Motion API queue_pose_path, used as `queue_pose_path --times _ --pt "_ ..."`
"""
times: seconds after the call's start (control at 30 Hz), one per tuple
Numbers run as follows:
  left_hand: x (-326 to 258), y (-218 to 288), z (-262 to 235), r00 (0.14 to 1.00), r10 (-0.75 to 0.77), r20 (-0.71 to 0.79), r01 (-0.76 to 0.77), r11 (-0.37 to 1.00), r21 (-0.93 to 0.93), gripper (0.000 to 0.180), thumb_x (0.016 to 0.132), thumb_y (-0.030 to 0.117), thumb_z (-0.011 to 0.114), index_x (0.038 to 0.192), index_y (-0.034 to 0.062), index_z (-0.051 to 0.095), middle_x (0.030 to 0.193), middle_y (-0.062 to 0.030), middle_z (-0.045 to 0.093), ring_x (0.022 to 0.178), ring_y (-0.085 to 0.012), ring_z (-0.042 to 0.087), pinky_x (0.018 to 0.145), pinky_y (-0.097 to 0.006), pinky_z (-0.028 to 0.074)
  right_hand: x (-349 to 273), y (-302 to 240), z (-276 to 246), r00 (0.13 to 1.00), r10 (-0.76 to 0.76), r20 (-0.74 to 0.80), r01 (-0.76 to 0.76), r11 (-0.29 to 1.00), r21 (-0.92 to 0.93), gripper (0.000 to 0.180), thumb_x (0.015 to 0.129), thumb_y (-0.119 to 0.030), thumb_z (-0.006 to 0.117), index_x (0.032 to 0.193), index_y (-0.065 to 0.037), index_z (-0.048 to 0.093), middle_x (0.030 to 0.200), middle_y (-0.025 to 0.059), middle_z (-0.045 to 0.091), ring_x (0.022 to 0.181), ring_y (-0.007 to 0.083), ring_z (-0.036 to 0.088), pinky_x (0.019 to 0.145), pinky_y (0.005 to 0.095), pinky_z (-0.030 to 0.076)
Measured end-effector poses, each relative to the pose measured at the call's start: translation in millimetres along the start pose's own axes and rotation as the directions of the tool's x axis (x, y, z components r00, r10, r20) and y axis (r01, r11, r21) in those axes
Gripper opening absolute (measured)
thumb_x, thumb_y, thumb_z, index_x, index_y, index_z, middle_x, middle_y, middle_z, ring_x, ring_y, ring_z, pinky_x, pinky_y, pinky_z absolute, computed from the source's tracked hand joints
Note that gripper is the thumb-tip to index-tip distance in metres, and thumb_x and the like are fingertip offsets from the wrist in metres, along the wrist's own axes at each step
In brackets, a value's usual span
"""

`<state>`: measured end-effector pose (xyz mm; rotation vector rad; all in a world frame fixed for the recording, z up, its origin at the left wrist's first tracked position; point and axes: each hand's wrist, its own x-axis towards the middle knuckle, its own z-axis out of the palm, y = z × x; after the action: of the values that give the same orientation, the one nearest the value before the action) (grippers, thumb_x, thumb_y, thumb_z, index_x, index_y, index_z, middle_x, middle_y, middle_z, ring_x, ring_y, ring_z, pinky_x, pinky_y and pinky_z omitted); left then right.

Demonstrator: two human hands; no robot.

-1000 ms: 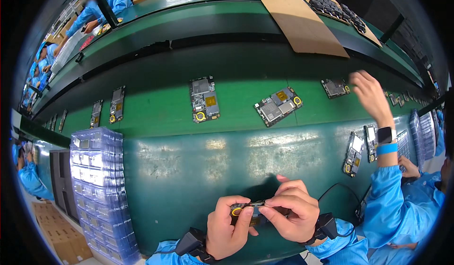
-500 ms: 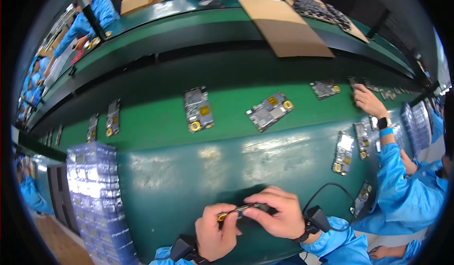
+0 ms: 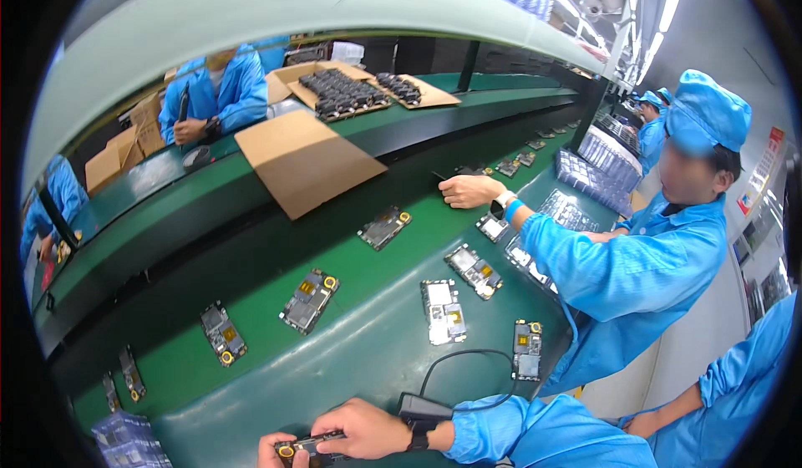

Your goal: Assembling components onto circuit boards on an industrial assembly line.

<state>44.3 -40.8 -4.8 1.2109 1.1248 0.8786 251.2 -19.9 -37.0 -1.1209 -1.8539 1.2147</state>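
A dark circuit board (image 3: 311,446) with a yellow ring at one end is held low in front of me, near the bottom edge. My left hand (image 3: 271,450), partly cut off by the picture's edge, pinches the ringed end. The other end is gripped by the fingers of my right hand (image 3: 372,430), which wears a black wristband with a dark box and cable (image 3: 428,366). Closest to my right hand on the green bench are a silvery circuit board (image 3: 443,311) and a darker circuit board (image 3: 527,351).
Several circuit boards, one of them (image 3: 223,333), lie along the green belt (image 3: 267,359). At right a co-worker in blue (image 3: 626,259) reaches over it. Bubble-wrap trays (image 3: 129,443) stand lower left. A cardboard sheet (image 3: 305,163) overhangs the far shelf.
My view has swung to the right and up, so my hands now sit lower and further left in the picture. Both still hold the circuit board. The co-worker at right shows more fully.
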Motion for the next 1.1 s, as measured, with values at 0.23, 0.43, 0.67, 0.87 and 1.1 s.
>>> queue_pose_path --times 0.23,0.43,0.67,0.87,1.1 --pt "8 22 -27 0.984 -0.080 0.157 0.057 0.988 0.142 0.023 0.097 0.000 0.062 0.120 0.0016 0.055 0.087 -0.0054 0.063 0.058 -0.0081 0.055 0.048 -0.022 0.045 0 -15 1 0.999 -0.023 -0.026 0.022 1.000 -0.003 0.023 0.093 -0.026 0.070 0.093 -0.003 0.068 0.075 0.0107 0.071 0.068 0.0263 0.069 0.063 0.0366 0.051" --pt "2 41 -23 0.991 -0.002 0.132 0.000 1.000 0.011 0.092 0.085 -0.007 0.071 0.158 0.0083 0.017 0.100 -0.0093 0.065 0.069 -0.0115 0.059 0.051 -0.021 0.045 -1 -23 3 1.000 0.000 0.020 -0.001 1.000 0.006 0.026 0.092 -0.029 0.071 0.096 -0.003 0.069 0.079 0.0114 0.073 0.070 0.0247 0.070 0.063 0.0361 0.053" --pt "11 27 -44 0.984 -0.090 0.153 0.102 0.992 -0.069 0.051 0.085 -0.013 0.068 0.131 -0.0010 0.050 0.123 -0.0156 0.065 0.114 -0.0218 0.064 0.099 -0.034 0.052 3 -40 1 0.992 0.042 0.120 -0.057 0.990 0.126 0.030 0.096 -0.034 0.069 0.095 -0.004 0.071 0.083 0.0136 0.074 0.070 0.0230 0.071 0.062 0.0337 0.053" --pt "18 2 -48 0.982 0.046 0.184 -0.025 0.993 -0.117 0.058 0.092 -0.005 0.066 0.143 -0.0007 0.040 0.101 -0.0121 0.070 0.085 -0.0111 0.067 0.064 -0.023 0.054 3 -9 21 0.977 0.035 0.209 -0.116 0.914 0.388 0.028 0.097 -0.029 0.072 0.085 -0.005 0.063 0.072 -0.0028 0.066 0.062 0.0022 0.055 0.054 0.0218 0.043" --pt "37 -29 -55 0.949 0.130 -0.288 -0.161 0.983 -0.087 0.044 0.106 0.020 0.052 0.145 0.0037 0.037 0.116 -0.0099 0.064 0.081 -0.0122 0.061 0.055 -0.023 0.051 34 -5 16 0.913 0.408 0.010 -0.297 0.646 0.704 0.017 0.095 -0.016 0.073 0.089 -0.002 0.065 0.076 0.0052 0.068 0.055 0.0109 0.062 0.050 0.0232 0.051"
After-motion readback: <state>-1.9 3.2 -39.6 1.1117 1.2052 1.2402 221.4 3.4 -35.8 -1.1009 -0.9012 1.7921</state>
